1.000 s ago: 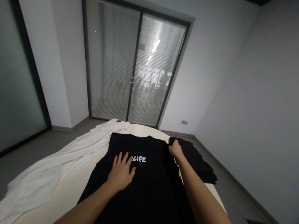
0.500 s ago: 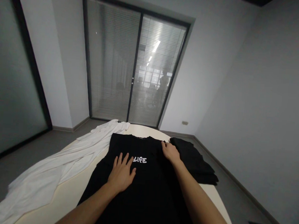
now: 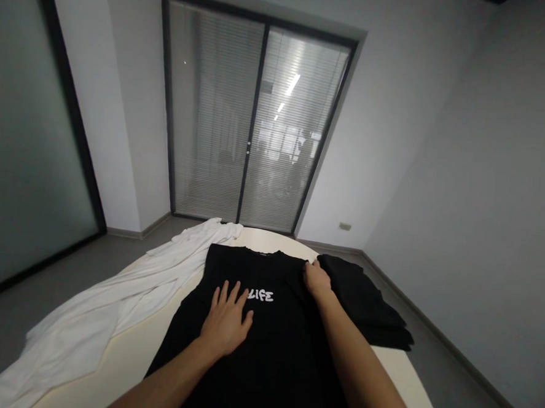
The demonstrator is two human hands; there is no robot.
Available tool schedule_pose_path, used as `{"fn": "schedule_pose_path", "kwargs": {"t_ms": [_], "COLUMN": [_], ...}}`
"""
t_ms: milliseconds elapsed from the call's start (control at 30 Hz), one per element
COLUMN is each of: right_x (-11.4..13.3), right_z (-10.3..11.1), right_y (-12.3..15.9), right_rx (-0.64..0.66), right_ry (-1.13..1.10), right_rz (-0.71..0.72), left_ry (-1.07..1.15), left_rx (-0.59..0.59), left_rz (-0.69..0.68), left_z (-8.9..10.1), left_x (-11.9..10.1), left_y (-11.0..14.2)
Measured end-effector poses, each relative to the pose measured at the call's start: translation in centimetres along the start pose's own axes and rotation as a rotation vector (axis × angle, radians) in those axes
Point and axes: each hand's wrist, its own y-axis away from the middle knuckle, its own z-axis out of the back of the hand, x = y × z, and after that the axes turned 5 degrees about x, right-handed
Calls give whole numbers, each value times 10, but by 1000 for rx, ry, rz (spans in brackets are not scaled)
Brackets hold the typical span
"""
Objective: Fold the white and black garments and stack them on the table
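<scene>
A black T-shirt (image 3: 277,346) with white lettering lies spread on the table, its collar toward the far edge. My left hand (image 3: 227,319) rests flat on its chest with fingers spread, covering part of the lettering. At the shirt's far right shoulder, my right hand (image 3: 317,280) has its fingers curled together on the cloth edge. The fingertips there are partly hidden, but they appear to grip the fabric.
A stack of folded black clothes (image 3: 363,299) sits right of the shirt, close to my right hand. Crumpled white clothes (image 3: 123,299) lie along the left side of the pale round-edged table (image 3: 389,362). Beyond stands a glass partition with blinds (image 3: 213,120).
The view has shifted slightly, so everything sits a little further right. My right hand's fingers look more curled at the shirt's shoulder. My left hand stays flat on the shirt.
</scene>
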Motion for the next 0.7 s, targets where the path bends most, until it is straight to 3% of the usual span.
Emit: {"fn": "schedule_pose_path", "kwargs": {"t_ms": [167, 300, 500, 633, 700], "right_x": [6, 14, 17, 22, 31], "right_z": [-2, -16, -46, -40, -33], "right_y": [3, 14, 26, 33, 41], "right_rx": [-55, -86, 72, 91, 25], "right_ry": [-2, -26, -98, -95, -67], "right_rz": [-91, -89, -22, -37, -28], "left_ry": [9, 10, 12, 26, -1], "left_rx": [-2, -3, -10, -70, -131], "left_rz": [4, 2, -7, 2, 53], "left_z": [-1, -1, -7, 3, 12], "left_x": [0, 2, 2, 6, 17], "left_y": [-1, -1, -3, -4, -4]}}
